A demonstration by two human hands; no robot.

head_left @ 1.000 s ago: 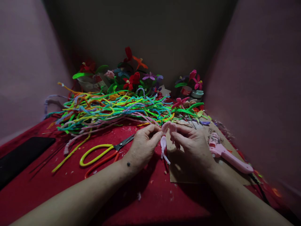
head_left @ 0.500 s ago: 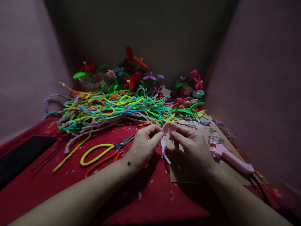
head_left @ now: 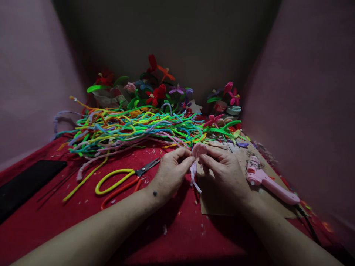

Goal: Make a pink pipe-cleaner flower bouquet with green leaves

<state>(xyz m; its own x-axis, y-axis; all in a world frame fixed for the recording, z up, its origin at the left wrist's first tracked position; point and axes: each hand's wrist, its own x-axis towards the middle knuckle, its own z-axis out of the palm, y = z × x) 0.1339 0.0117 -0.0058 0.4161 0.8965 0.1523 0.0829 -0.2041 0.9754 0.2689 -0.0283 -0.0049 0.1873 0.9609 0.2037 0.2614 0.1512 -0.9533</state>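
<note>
Between my two hands is a small pink piece of bent pipe cleaner [head_left: 199, 150], rounded like a petal. My left hand [head_left: 173, 173] pinches its left side with thumb and index finger. The opposite side is pinched by my right hand [head_left: 226, 171], its lower fingers curled beneath. Just below the fingertips, a pale lilac pipe-cleaner petal [head_left: 193, 175] with two tail ends lies over the edge of the cardboard sheet [head_left: 213, 201]. Scissors [head_left: 119, 181] with one yellow and one orange handle loop lie left of my left hand, blades partly open.
A large heap of colourful pipe cleaners [head_left: 133, 127] spreads behind my hands. Finished pipe-cleaner flowers [head_left: 156, 95] stand at the back. A pink glue gun [head_left: 271, 184] with a black cord rests on the cardboard to the right. A flat black object [head_left: 30, 181] lies far left on the red cloth [head_left: 172, 236].
The pink piece has gone from an arch with a gap beneath to a fuller, flatter rounded shape. Both hands keep their pinch and have barely shifted.
</note>
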